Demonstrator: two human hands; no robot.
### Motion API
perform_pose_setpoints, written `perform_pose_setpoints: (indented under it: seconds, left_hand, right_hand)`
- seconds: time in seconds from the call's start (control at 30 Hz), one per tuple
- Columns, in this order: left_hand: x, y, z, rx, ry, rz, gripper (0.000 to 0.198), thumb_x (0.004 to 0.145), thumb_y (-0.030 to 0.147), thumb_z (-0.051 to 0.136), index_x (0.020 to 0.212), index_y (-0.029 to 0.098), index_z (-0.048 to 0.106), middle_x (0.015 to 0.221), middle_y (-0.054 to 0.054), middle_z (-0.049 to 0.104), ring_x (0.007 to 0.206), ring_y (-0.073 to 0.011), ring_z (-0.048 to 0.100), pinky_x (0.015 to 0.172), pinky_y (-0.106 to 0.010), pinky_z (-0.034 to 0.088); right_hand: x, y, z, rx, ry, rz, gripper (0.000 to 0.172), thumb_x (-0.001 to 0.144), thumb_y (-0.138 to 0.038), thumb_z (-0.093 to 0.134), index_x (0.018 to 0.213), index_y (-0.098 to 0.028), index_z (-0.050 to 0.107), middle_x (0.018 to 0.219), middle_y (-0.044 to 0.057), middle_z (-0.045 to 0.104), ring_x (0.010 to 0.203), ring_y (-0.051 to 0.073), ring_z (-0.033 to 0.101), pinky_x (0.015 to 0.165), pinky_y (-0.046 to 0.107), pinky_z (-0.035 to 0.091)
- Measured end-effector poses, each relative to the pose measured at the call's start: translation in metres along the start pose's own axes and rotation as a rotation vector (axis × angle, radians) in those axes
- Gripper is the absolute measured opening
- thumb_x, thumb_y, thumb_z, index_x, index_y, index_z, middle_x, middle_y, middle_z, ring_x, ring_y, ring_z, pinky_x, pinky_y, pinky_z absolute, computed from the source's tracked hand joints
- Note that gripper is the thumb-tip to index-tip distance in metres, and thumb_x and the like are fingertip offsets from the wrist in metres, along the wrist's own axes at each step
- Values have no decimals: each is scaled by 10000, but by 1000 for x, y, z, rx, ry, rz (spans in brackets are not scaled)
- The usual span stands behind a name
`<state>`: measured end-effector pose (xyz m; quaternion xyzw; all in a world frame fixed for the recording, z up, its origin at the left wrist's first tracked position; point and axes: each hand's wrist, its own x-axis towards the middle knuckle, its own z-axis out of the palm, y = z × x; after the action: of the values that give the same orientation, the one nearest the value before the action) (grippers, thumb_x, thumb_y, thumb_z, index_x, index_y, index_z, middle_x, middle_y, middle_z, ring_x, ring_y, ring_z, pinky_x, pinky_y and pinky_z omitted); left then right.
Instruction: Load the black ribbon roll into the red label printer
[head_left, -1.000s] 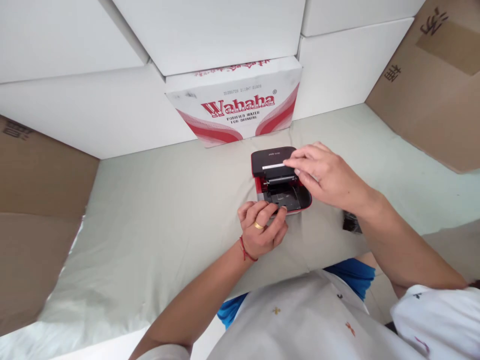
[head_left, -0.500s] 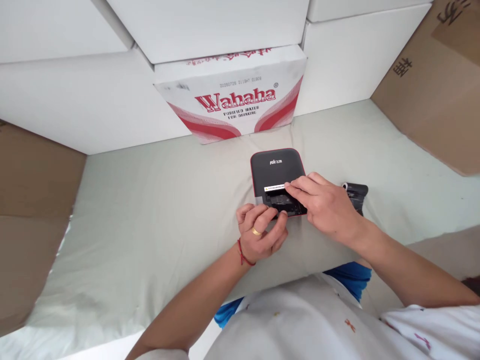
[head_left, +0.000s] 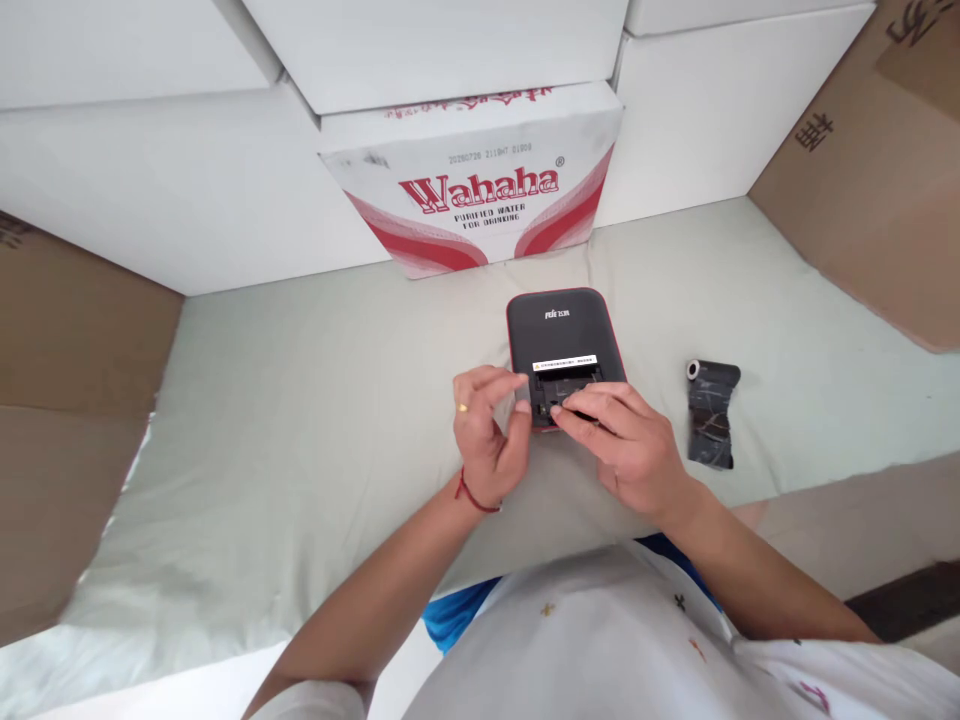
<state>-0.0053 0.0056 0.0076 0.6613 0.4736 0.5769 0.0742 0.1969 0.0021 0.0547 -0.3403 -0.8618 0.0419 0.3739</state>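
A small black device with a red rim lies flat on the pale green cloth, its lid down and a white label strip across it. My left hand, with a gold ring and a red wrist string, grips the device's near left corner, fingers curled. My right hand presses its fingers onto the near edge of the device, just below the label. A black ribbon roll lies on the cloth, to the right of my right hand and apart from it.
A white and red "Wahaha" carton stands right behind the device among plain white boxes. Brown cardboard walls in the right side and more cardboard the left. The cloth's front edge runs along my body.
The device's lid went from raised to lying flat. My right hand slid from the lid's top to the near edge. My left hand turned onto the device's left corner. The ribbon roll came into view.
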Motion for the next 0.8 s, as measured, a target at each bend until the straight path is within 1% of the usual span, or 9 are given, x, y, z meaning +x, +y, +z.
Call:
perform_pose_setpoints:
  seconds: [0.07,0.13,0.2,0.27,0.37,0.53,0.6,0.7,0.8]
  left_hand:
    - [1,-9,2,-95,-13,-171,270,1036,283,596,1298,276,661,1184,-78,680,1153,-254,663,995,-437,574]
    - [2,-20,5,-229,-70,-314,354,992,359,649,1339,287,647,1292,-84,670,1232,-263,657,1024,-426,566]
    - [2,-31,8,-368,-122,-407,454,953,414,684,1390,308,619,1427,-90,649,1304,-272,652,1034,-415,566]
    - [3,-41,10,-499,-156,-462,524,924,442,702,1424,330,591,1519,-82,629,1371,-280,641,1047,-413,569]
    - [4,-51,13,-615,-191,-497,590,894,445,715,1457,344,575,1604,-68,603,1493,-298,586,1122,-440,558]
    - [4,-59,17,-667,-225,-521,727,856,397,699,1561,392,522,1759,-34,494,1656,-300,450,1267,-490,493]
    - [5,-62,18,-671,-260,-523,785,867,411,690,1620,415,467,1795,-25,452,1679,-288,422,1290,-487,481]
    - [6,-64,18,-670,-307,-515,857,899,479,689,1690,431,362,1830,-27,394,1690,-279,409,1299,-469,480]
    - [7,-65,18,-665,-314,-522,919,894,513,714,1710,439,299,1855,-27,340,1714,-272,371,1321,-450,458]
  right_hand:
    - [-6,-5,-1,-1,-23,-5,548,1032,18,491,1395,-269,784,1190,83,832,1123,252,711,938,414,670]
    - [-10,-6,-1,-3,-62,13,598,1022,18,498,1460,-297,756,1244,90,823,1165,260,711,961,432,670]
    - [-12,-6,-2,-15,-103,27,632,1005,26,507,1490,-308,737,1298,101,805,1206,270,698,996,451,664]
    - [-13,-9,-2,-35,-129,23,648,992,39,500,1491,-305,729,1308,108,786,1217,271,679,1006,455,656]
    - [-12,-19,-2,-85,-125,43,613,993,40,507,1467,-281,725,1209,112,768,1140,265,654,960,439,640]
    - [-12,-37,-5,-251,-142,143,541,1000,20,524,1425,-243,731,940,82,680,837,240,567,731,386,560]
    - [-12,-40,-6,-242,-167,158,540,1008,13,503,1434,-243,715,906,65,645,783,224,552,640,337,497]
    - [-12,-41,-8,-216,-211,198,563,999,4,491,1459,-254,690,915,42,620,705,185,532,515,282,351]
    - [-10,-41,-11,-231,-256,203,595,973,16,460,1454,-236,704,915,29,623,633,145,506,475,271,280]
